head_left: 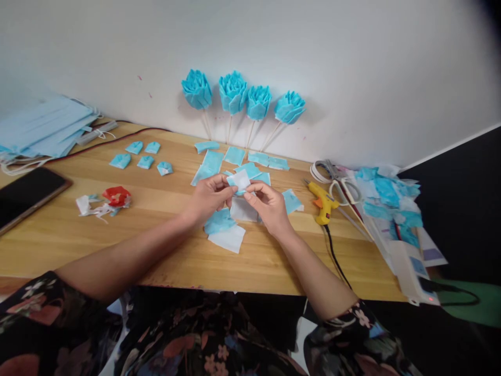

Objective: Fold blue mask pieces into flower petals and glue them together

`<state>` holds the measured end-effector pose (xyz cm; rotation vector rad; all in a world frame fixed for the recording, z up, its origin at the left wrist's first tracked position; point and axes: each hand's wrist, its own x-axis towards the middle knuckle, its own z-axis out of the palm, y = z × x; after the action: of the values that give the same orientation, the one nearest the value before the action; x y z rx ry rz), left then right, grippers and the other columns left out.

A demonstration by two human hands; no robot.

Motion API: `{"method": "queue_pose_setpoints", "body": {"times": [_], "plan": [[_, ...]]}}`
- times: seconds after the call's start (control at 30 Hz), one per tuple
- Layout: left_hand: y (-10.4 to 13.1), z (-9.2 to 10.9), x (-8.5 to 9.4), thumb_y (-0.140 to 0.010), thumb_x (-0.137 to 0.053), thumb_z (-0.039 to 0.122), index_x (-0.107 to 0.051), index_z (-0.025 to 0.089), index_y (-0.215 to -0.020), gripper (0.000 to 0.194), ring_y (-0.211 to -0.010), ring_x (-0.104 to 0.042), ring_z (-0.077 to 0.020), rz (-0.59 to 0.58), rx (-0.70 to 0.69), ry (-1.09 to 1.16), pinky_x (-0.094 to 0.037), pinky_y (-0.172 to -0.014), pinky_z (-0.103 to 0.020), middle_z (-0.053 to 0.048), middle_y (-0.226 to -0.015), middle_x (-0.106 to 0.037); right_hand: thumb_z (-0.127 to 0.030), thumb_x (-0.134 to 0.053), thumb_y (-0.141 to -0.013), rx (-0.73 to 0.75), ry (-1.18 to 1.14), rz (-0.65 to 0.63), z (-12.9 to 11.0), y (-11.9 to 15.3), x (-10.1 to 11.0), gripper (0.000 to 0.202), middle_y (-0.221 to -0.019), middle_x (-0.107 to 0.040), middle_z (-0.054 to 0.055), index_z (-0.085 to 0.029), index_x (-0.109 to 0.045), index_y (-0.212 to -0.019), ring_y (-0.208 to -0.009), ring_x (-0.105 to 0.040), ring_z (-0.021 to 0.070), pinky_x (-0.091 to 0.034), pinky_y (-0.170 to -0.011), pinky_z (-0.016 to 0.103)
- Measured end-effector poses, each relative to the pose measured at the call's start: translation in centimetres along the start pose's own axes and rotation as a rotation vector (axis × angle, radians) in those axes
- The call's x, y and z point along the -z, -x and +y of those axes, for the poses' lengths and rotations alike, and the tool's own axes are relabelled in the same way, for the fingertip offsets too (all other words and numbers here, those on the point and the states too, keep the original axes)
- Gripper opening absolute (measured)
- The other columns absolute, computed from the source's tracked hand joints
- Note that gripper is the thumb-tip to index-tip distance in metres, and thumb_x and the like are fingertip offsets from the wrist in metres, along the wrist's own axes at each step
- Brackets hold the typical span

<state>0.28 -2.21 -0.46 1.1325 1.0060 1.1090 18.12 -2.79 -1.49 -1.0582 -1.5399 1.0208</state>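
A small piece of blue-and-white fabric (239, 180) is pinched between both hands over the middle of the table. My left hand (213, 198) grips its left edge with thumb and fingers. On the other edge, the thumb and fingers of my right hand (269, 204) are closed. Flat blue pieces (209, 166) lie behind the hands, with a blue piece (291, 201) to the right. A white piece (228, 239) lies in front, beside another blue one. Several small folded blue pieces (120, 160) rest at the left.
Blue flowers on sticks (233, 93) lean against the wall. A yellow glue gun (324, 201), scissors (344, 190) and a scrap pile (391, 196) are on the right. Masks (47, 125), a phone (31, 196) and a red scrap (117, 196) lie left. A power strip (413, 271) sits at the right edge.
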Motion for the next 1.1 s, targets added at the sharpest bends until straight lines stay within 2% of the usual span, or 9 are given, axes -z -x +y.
{"method": "queue_pose_setpoints", "body": {"times": [0.1,0.23,0.4,0.47,0.63,0.77,0.9,1.1], "plan": [[0.0,0.0,-0.1,-0.075,-0.076,0.028,-0.057,0.017,-0.075,0.022,-0.039,-0.041,-0.0047,-0.005,-0.002,-0.007,-0.030,-0.040,-0.019,0.005,-0.050,-0.059,-0.037,-0.072,-0.083,-0.032,-0.008,-0.001,0.0,0.0,0.0,0.015,-0.089,-0.069,0.001,-0.022,-0.069,-0.085,-0.079,-0.060,0.0141,-0.049,-0.075,0.029],[0.0,0.0,-0.2,-0.075,-0.077,0.029,-0.057,0.017,-0.074,0.023,-0.040,-0.041,-0.0044,-0.001,-0.009,-0.013,-0.030,-0.040,-0.019,0.005,-0.050,-0.058,-0.034,-0.072,-0.082,-0.073,-0.053,0.030,0.2,0.0,-0.1,0.014,-0.080,-0.065,-0.002,-0.022,-0.066,-0.088,-0.070,-0.055,0.0116,-0.046,-0.067,0.027],[0.2,0.1,-0.1,-0.081,-0.073,0.034,-0.059,0.016,-0.086,0.024,-0.038,-0.040,-0.0044,-0.020,-0.027,0.009,-0.029,-0.039,-0.019,0.004,-0.053,-0.060,-0.033,-0.070,-0.083,-0.095,-0.100,0.024,0.3,-0.1,-0.2,0.038,-0.085,-0.067,-0.001,-0.026,-0.063,-0.120,-0.080,-0.062,0.0150,-0.052,-0.077,0.032],[0.3,0.3,-0.1,-0.084,-0.071,0.037,-0.060,0.016,-0.095,0.026,-0.038,-0.040,-0.0041,-0.054,-0.048,0.015,-0.030,-0.039,-0.019,0.004,-0.057,-0.062,-0.035,-0.069,-0.084,-0.091,-0.104,0.019,0.2,-0.1,-0.2,0.040,-0.089,-0.069,0.000,-0.027,-0.063,-0.123,-0.086,-0.064,0.0171,-0.053,-0.083,0.035],[0.3,0.3,-0.3,-0.073,-0.079,0.026,-0.058,0.016,-0.105,0.039,-0.052,-0.056,-0.0074,-0.078,-0.044,0.041,-0.033,-0.039,-0.018,0.003,-0.072,-0.064,-0.035,-0.071,-0.083,-0.103,-0.192,0.003,0.0,0.0,-0.3,0.035,-0.096,-0.073,0.001,-0.028,-0.069,-0.117,-0.092,-0.066,0.0183,-0.054,-0.088,0.037],[0.2,0.3,-0.2,-0.076,-0.075,0.021,-0.058,0.016,-0.105,0.034,-0.050,-0.053,-0.0062,-0.068,-0.045,0.065,-0.034,-0.039,-0.018,0.004,-0.069,-0.061,-0.036,-0.072,-0.083,-0.143,-0.209,-0.071,0.0,0.2,-0.1,0.029,-0.101,-0.074,0.001,-0.027,-0.071,-0.110,-0.092,-0.065,0.0183,-0.053,-0.086,0.035],[0.2,0.4,-0.1,-0.075,-0.075,0.018,-0.056,0.017,-0.109,0.040,-0.049,-0.053,-0.0065,-0.121,-0.051,0.047,-0.033,-0.039,-0.018,0.006,-0.067,-0.060,-0.042,-0.068,-0.086,-0.148,-0.236,-0.130,-0.2,0.2,0.1,0.028,-0.102,-0.072,0.001,-0.027,-0.070,-0.110,-0.096,-0.064,0.0187,-0.051,-0.087,0.034],[0.2,0.5,-0.3,-0.071,-0.077,0.013,-0.057,0.017,-0.111,0.046,-0.050,-0.052,-0.0056,-0.140,-0.082,0.053,-0.036,-0.043,-0.017,0.008,-0.066,-0.058,-0.039,-0.072,-0.080,-0.186,-0.163,-0.082,-0.7,0.1,0.0,0.026,-0.091,-0.069,0.000,-0.023,-0.069,-0.100,-0.085,-0.062,0.0179,-0.049,-0.078,0.032]]}}
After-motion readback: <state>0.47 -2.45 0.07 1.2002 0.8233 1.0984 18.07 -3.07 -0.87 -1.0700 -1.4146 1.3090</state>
